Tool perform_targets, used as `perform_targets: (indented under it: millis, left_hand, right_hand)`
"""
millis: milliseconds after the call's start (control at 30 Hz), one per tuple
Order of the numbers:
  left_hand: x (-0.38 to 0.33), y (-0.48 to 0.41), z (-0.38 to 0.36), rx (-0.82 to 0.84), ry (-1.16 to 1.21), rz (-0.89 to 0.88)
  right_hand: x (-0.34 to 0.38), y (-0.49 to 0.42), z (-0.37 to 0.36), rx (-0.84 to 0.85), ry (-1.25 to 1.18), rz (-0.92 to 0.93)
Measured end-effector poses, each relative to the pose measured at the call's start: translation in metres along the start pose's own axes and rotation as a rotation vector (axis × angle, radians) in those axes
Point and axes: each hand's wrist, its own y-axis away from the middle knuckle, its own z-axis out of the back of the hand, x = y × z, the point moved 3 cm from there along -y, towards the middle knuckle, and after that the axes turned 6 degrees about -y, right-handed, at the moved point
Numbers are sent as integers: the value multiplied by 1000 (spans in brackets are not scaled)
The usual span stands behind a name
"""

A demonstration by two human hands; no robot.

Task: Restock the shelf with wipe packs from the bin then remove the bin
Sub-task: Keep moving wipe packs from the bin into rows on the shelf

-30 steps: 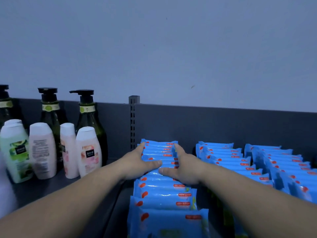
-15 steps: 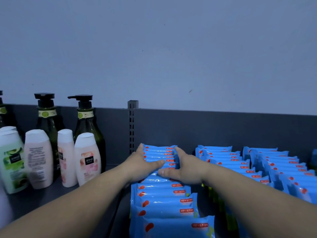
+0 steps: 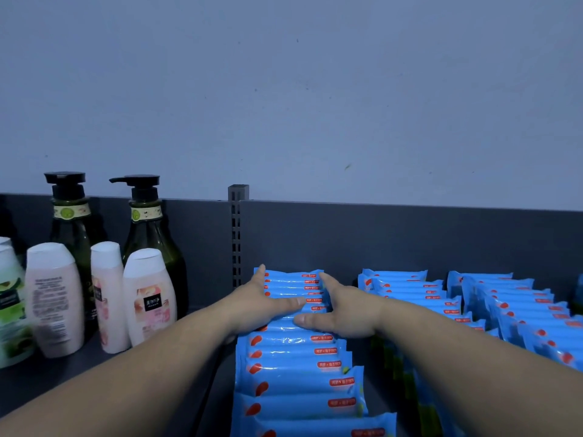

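Presently my left hand (image 3: 265,305) and right hand (image 3: 345,315) press flat, fingers straight, against the wipe packs (image 3: 293,367) on the shelf (image 3: 88,362) at twelve o'clock; light, soft, slippery, I'd grip their ends.

Two dark green pump bottles with black heads (image 3: 148,234) stand side by side. Three pale pink, white-capped plastic lotion bottles (image 3: 55,298) stand just in front.

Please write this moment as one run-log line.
left hand: on left wipe row | right hand: on same row | fingers: straight | bin: unseen
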Motion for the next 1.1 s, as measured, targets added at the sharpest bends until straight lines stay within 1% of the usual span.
perform_targets:
  millis: [133, 267, 333, 500, 633, 733, 900, 1033, 1100]
  left_hand:
    - [1, -6, -2, -29, -83, -28]
    - [3, -9, 0, 13, -211, -29]
    - [2, -10, 2, 28, -297, -30]
    - [-3, -14, 11, -20, -538, -102]
    - [0, -20, 11, 89, -650, -75]
    - [2, -22, 8, 116, -666, -78]
    - [-1, -19, 10, 112, -688, -89]
    - [-1, -4, 13, 74, -601, -95]
    - [0, 10, 14, 64, -573, -113]
  right_hand:
    - [1, -10, 2, -7, -21, -2]
    - [1, -16, 0, 24, 37, 13]
    - [1, -17, 0, 24, 70, 23]
    - [0, -20, 16, -5, 115, 72]
    - [-4, -30, 16, 49, 126, 42]
    - [-7, -35, 10, 47, 97, 52]
    - [-11, -35, 8, 19, 72, 49]
    - [-9, -17, 14, -17, 103, 71]
    - [-6, 0, 18, -7, 87, 99]
